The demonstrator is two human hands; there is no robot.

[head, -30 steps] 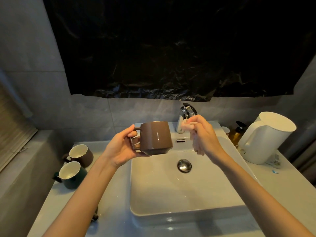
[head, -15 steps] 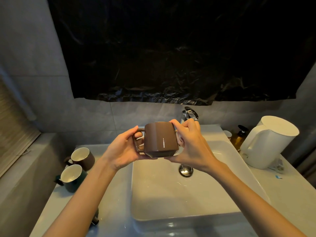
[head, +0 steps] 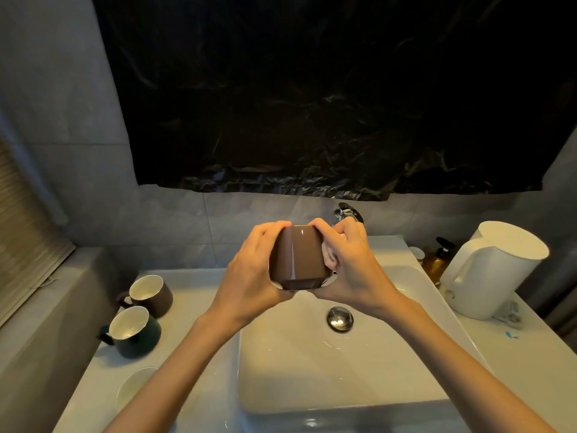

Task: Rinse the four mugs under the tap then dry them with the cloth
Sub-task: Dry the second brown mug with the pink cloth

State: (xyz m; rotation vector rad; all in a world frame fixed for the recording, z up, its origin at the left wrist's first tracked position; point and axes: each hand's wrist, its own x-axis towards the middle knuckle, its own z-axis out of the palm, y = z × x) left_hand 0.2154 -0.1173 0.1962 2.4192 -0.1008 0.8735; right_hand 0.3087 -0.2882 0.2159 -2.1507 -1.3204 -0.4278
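A glossy brown mug is held above the white sink, just in front of the chrome tap. My left hand grips its left side, fingers curled over the top; the handle is hidden. My right hand wraps the right side and holds a small white cloth against the mug. On the counter to the left stand another brown mug and a dark green mug, both upright. A pale mug is partly hidden by my left forearm.
A white electric kettle stands on the counter right of the sink, with an amber pump bottle behind it. The metal drain plug sits in the basin. Black plastic sheeting covers the wall above.
My right hand left the tap and closed on the mug's right side with the cloth. My left hand shifted from the handle to the mug's body, and the mug turned.
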